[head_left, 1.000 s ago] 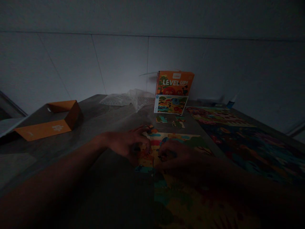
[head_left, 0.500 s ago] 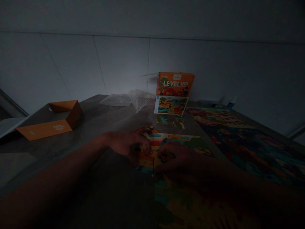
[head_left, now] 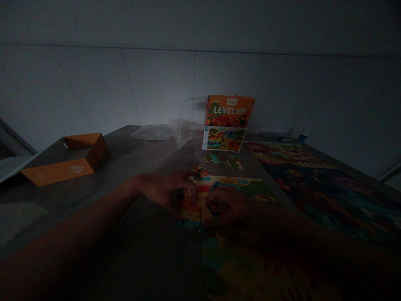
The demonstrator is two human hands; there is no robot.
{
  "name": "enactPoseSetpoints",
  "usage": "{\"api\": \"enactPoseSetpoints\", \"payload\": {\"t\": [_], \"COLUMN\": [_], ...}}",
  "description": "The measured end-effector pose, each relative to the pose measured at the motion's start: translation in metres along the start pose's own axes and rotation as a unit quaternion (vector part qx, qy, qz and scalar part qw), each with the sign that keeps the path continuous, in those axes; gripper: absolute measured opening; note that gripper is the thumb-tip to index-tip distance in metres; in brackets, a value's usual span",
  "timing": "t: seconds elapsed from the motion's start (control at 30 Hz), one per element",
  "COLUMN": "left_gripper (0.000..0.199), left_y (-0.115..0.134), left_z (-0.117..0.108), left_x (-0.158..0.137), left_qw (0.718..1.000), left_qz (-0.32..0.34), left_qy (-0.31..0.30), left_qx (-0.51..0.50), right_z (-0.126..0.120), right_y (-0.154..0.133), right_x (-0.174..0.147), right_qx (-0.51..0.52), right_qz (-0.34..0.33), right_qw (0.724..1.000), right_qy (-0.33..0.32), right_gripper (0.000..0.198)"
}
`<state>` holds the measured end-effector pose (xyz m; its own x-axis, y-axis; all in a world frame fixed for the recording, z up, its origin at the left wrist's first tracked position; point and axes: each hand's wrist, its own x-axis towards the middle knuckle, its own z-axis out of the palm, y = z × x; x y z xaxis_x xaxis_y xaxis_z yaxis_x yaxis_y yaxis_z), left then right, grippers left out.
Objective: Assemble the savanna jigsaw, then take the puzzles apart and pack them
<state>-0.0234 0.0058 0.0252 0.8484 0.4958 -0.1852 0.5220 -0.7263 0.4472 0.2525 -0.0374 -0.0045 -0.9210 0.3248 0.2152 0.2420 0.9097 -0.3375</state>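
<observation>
In dim light, a partly joined jigsaw puzzle [head_left: 238, 265] with colourful animal scenery lies flat on the grey table. My left hand [head_left: 166, 190] curls its fingers and thumb around a puzzle piece [head_left: 189, 209] with orange and teal parts, at the puzzle's left edge. My right hand [head_left: 233, 205] rests on the puzzle just right of that piece, thumb and fingers bent around a part of it against the seam. The seam between the two sides runs between my hands. Dark shadow hides parts of the fingers and the near puzzle area.
Loose puzzle pieces [head_left: 213, 157] lie beyond the puzzle, before the upright orange puzzle box [head_left: 232, 110] and its picture card [head_left: 224, 139]. Crumpled bubble wrap [head_left: 175, 130] sits behind. An open orange box part [head_left: 59, 169] stands left; another puzzle [head_left: 328, 192] and a small bottle [head_left: 302, 137] are right.
</observation>
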Motion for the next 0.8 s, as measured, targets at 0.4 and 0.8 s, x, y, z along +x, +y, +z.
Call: {"api": "enactPoseSetpoints", "payload": {"t": [0.4, 0.8], "left_gripper": [0.020, 0.016], "left_y": [-0.071, 0.006], "left_z": [0.017, 0.011], "left_x": [0.018, -0.014], "left_qw": [0.869, 0.975], "left_qz": [-0.229, 0.057], "left_qy": [0.425, 0.209], "left_qx": [-0.108, 0.047], "right_z": [-0.004, 0.011], "right_y": [-0.005, -0.002], "right_x": [0.005, 0.006], "right_qx": [-0.042, -0.050], "right_qz": [-0.005, -0.051], "right_qw": [0.999, 0.996], "right_qy": [0.000, 0.062], "right_gripper": [0.031, 0.028]}}
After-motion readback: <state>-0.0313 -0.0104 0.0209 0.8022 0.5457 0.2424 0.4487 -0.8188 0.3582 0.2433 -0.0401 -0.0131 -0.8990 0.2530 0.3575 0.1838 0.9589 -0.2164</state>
